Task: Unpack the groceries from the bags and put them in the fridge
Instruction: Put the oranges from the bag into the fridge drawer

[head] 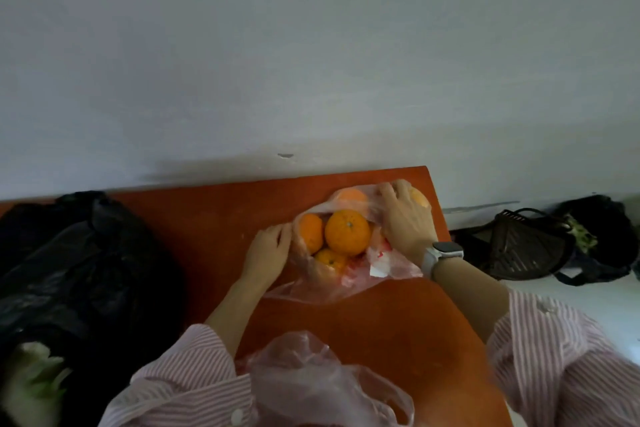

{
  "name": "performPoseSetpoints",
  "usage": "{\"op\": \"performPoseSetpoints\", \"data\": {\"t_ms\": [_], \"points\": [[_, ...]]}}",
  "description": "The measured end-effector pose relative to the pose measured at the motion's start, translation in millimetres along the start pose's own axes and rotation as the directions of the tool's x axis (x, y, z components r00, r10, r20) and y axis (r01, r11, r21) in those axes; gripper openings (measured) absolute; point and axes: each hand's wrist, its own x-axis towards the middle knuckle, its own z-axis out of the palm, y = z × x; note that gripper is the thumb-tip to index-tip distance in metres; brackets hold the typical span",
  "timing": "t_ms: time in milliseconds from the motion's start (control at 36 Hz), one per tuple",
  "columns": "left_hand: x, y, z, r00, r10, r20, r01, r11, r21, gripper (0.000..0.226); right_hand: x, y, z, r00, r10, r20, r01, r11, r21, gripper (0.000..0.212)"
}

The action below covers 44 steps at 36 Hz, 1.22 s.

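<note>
I see the thin pink bag [349,282] of oranges [347,232] lying near the table's [214,215] far right corner. My left hand [268,248] pinches the bag's left rim, fingers curled on the plastic. My right hand [407,218] (watch [441,255] on the wrist) grips the far right side, fingers bent over an orange through the film. A black bag [86,267] sits at the left edge, and another pink bag [322,385] at the near edge.

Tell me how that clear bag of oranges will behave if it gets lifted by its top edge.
The bag looks thin and crumpled, so it will probably sag and stretch rather than hold shape. The oranges are round and loose inside, so they will likely shift and bunch at the bottom. With the mouth held open by the left hand and right hand, one could roll out onto the table.
</note>
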Motion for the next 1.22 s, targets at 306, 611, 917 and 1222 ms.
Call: {"op": "performPoseSetpoints", "data": {"t_ms": [306, 611, 917, 1222], "points": [[-16, 23, 7, 0.974, 0.081, -0.210, -0.110, 0.985, -0.133, 0.042, -31, -6, -8, 0.902, -0.432, 0.027, 0.431, 0.902, 0.027, 0.054], [-26, 2, 14, 0.929, -0.222, -0.297, 0.144, 0.954, -0.263, 0.012, -24, -19, -4, 0.912, -0.311, 0.269, 0.264, 0.944, 0.196, 0.086], [-23, 20, -3, 0.898, 0.376, -0.231, -0.338, 0.922, 0.188, 0.036, -32, -17, 7, 0.958, -0.224, 0.178, 0.136, 0.904, 0.406, 0.084], [21, 30, -6, 0.892, 0.300, 0.338, -0.415, 0.839, 0.351, 0.083, -46, -18, 9, 0.970, -0.205, 0.133, 0.103, 0.836, 0.539, 0.079]]}}
